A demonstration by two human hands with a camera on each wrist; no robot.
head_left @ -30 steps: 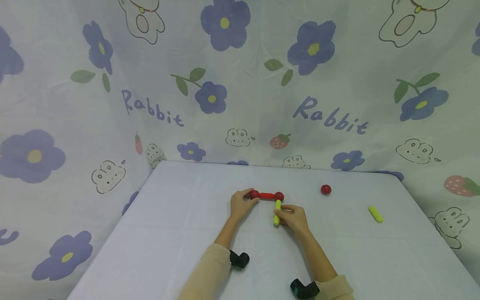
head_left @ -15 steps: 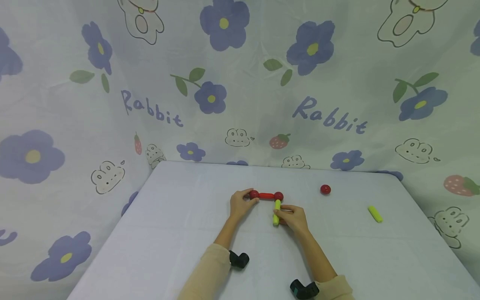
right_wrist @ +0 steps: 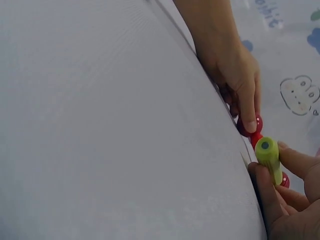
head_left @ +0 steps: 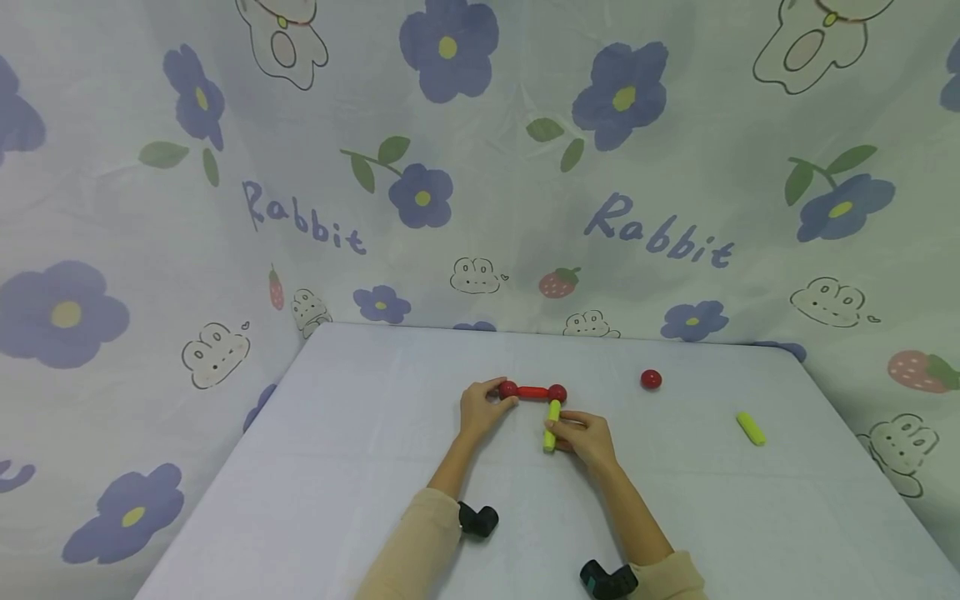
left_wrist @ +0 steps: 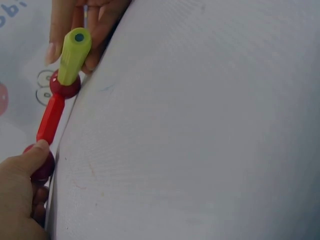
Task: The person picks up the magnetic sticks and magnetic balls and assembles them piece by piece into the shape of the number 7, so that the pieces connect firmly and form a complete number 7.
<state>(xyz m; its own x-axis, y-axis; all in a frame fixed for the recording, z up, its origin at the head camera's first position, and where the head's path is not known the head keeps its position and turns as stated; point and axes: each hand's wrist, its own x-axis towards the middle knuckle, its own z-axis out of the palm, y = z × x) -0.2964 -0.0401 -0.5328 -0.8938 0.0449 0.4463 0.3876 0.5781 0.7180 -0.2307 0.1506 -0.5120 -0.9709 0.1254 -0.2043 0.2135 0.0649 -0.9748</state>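
Observation:
My left hand [head_left: 478,413] pinches a dark red ball [head_left: 508,389] at the left end of a red rod [head_left: 532,392]. A second dark red ball [head_left: 557,392] sits on the rod's right end. Between thumb and fingers, my right hand [head_left: 588,437] holds a yellow-green rod [head_left: 552,427], its far end against that right ball. In the left wrist view the yellow-green rod [left_wrist: 75,56] meets the ball [left_wrist: 65,85] at an angle to the red rod [left_wrist: 51,119]. A dark hole shows in its free end. Whether it is seated in the ball I cannot tell.
Toward the back right of the white table [head_left: 360,433] lies a loose red ball [head_left: 651,379]. Farther right is another yellow-green rod [head_left: 750,428]. A patterned cloth [head_left: 480,225] hangs behind the table. Black devices [head_left: 478,520] sit at both wrists.
The near end of the yellow-green rod has swung slightly left in my right hand. My left hand and the red pieces have stayed in place.

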